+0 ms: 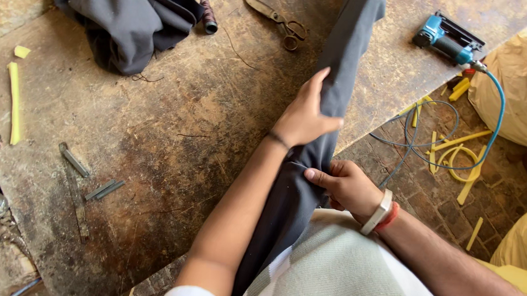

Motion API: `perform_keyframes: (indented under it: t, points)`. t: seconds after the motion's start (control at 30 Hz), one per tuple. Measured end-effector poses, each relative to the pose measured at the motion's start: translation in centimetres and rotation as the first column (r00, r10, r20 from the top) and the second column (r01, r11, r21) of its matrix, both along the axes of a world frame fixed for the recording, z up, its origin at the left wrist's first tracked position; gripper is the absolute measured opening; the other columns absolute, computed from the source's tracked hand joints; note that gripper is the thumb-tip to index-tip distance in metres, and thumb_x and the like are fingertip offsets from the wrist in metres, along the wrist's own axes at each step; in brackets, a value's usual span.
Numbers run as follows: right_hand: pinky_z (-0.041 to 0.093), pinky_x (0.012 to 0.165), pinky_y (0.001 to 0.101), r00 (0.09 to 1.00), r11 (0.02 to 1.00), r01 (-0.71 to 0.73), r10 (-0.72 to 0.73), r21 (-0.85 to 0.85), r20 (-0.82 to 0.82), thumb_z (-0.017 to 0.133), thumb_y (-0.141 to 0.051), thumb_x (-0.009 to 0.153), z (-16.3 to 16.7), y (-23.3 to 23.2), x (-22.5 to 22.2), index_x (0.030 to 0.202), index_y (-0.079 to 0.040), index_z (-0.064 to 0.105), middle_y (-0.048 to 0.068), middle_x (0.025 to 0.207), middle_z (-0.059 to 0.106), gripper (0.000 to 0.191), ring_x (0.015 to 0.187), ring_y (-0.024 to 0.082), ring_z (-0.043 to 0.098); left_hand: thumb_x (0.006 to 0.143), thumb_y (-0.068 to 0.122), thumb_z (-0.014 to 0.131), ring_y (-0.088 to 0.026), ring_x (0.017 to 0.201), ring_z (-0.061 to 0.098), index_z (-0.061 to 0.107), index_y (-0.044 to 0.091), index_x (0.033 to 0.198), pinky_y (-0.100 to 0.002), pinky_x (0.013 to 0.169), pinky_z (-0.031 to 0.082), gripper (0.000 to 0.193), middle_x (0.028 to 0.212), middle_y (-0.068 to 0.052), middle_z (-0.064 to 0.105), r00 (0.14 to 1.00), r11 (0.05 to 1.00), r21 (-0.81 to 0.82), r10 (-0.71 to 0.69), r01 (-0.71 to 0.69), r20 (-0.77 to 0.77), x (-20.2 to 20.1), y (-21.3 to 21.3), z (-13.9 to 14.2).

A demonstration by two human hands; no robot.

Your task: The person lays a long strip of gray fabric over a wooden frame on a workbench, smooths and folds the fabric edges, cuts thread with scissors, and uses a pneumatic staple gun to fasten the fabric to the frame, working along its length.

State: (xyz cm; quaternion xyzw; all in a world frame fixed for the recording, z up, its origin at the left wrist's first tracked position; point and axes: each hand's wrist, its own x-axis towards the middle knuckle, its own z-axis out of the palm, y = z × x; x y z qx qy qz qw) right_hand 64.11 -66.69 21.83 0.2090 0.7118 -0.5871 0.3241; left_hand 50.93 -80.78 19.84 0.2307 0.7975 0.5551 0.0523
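A long strip of dark grey cloth (pixel 351 45) runs from the top of the view down over the edge of a worn wooden board (pixel 158 120) to my lap. My left hand (pixel 306 111) lies on the strip at the board's edge, fingers curled over it. Lower down, my right hand (pixel 342 184) pinches the same strip, a pale watch band and an orange band on its wrist.
A heap of dark grey cloth (pixel 127 20) lies at the top left beside a dark thread spool (pixel 209 15). Scissors (pixel 278 19) lie at the top middle. A blue pneumatic stapler (pixel 446 40) with its blue hose (pixel 496 117) sits right. Yellow foam scraps (pixel 461 156) litter the brick floor; staple strips (pixel 104 189) lie left.
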Motion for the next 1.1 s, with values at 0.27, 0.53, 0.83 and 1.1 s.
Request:
perform_keyframes:
  t: [0.27,0.53,0.83,1.1]
  points:
    - [0.025,0.041,0.027,0.994,0.96,0.086,-0.1,-0.266,-0.041,0.069,-0.029,0.096,1.5,0.2,0.9,0.072,-0.009,0.059,-0.007,0.055,0.042,0.032,0.044,0.006,0.032,0.052,0.023,0.072,-0.033,0.104,0.074,0.019,0.013,0.16,-0.04,0.095,0.056,0.12,0.118,-0.021,0.071,0.937,0.967,-0.242,0.151,-0.074,0.315,-4.4,2.3,2.3]
    - [0.024,0.041,0.0261,0.988,0.959,0.135,-0.149,-0.248,-0.035,0.065,-0.025,0.096,2.8,0.0,2.0,0.088,-0.003,0.071,-0.006,0.057,0.047,0.024,0.044,0.005,0.032,0.047,0.023,0.072,-0.034,0.098,0.074,0.023,0.013,0.155,-0.04,0.09,0.059,0.119,0.115,-0.021,0.071,0.943,0.976,-0.19,0.155,-0.101,0.296,-4.7,1.7,1.9]
    - [0.033,0.048,0.0278,0.978,0.985,-0.097,0.068,-0.143,-0.196,0.069,-0.03,0.099,-6.8,2.5,1.7,0.081,0.0,0.061,-0.005,0.064,0.051,0.036,0.055,0.007,0.041,0.048,0.025,0.073,-0.033,0.088,0.075,0.019,0.014,0.156,-0.041,0.08,0.062,0.121,0.112,-0.019,0.072,0.945,0.979,-0.197,0.112,-0.052,0.306,-5.7,1.3,0.4]
    - [0.049,0.071,0.0261,0.934,0.728,-0.204,-0.056,-0.654,-0.353,0.066,-0.023,0.103,-15.1,-2.6,-1.4,0.11,0.002,0.073,0.002,0.095,0.074,0.028,0.08,0.009,0.061,0.097,0.066,0.052,-0.035,0.138,0.053,0.002,0.01,0.166,-0.045,0.111,0.049,0.102,0.16,-0.027,0.036,0.903,0.974,0.19,-0.192,0.126,0.383,2.3,-6.6,-1.0]
